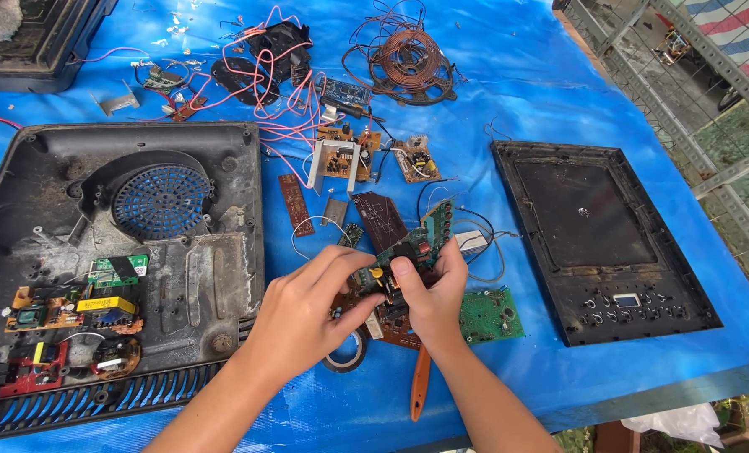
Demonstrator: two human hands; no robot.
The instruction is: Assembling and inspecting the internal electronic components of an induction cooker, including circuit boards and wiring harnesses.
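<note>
Both hands meet over the middle of a blue tarp. My left hand (307, 315) and my right hand (431, 295) together grip a small green circuit board (416, 243) with black and yellow parts, held tilted above the table. Under the hands lie a brown circuit board (395, 331), a roll of black tape (349, 356) and an orange-handled tool (421, 382). A green square board (490, 315) lies just right of my right hand.
A dirty black cooker base (223, 218) with a blue fan grille and several small boards fills the left. A black glass top panel (597, 235) lies at the right. Pink wires (278, 92), a copper coil (408, 63) and loose boards sit behind. Metal mesh (710, 101) borders the right.
</note>
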